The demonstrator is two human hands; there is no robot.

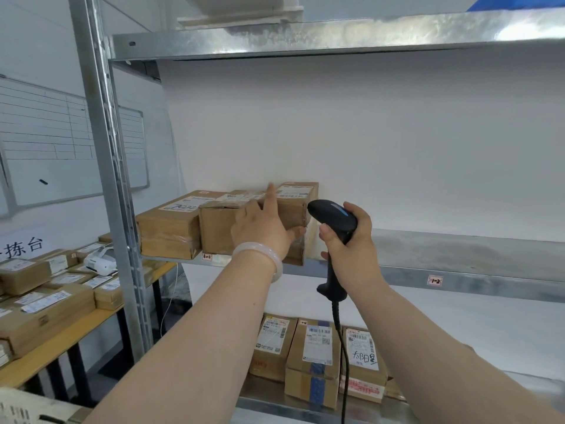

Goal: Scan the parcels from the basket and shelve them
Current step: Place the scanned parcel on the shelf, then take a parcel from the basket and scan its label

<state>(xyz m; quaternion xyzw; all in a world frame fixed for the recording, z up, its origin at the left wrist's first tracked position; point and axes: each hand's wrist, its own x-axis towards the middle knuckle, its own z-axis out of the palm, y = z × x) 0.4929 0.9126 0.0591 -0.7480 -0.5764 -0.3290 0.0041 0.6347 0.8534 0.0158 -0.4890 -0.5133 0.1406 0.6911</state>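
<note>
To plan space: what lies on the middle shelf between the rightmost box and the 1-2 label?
Nothing: the head view shows bare shelf from box to label; the scanner is only held in front.

A shelf-edge tag just below the left hand reads "1-1". A second tag, to the right of the right hand, reads "1-2". Well below the right hand, a box label bears handwritten "太阳星". Far left of the left hand, a wall sign reads "拣台".
</note>
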